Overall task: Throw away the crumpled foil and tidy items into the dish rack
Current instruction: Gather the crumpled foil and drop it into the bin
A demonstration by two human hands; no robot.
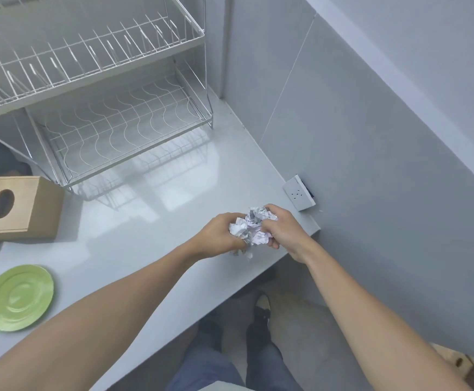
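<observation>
Both hands, left hand point(221, 232) and right hand point(283, 228), clench crumpled foil point(251, 225); I'd compress it tighter before binning.

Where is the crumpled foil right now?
In the head view, the crumpled foil sits between the left hand and right hand, right of centre, above the counter's corner.

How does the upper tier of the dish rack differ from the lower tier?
The upper tier has straight upright prongs for slotting plates; the lower tier has a flatter grid crossed by wavy wires. The upper tier sits raised and further back, while the lower tier sits just above the counter, nearer the person. Both are pale wire and hold nothing.
</observation>
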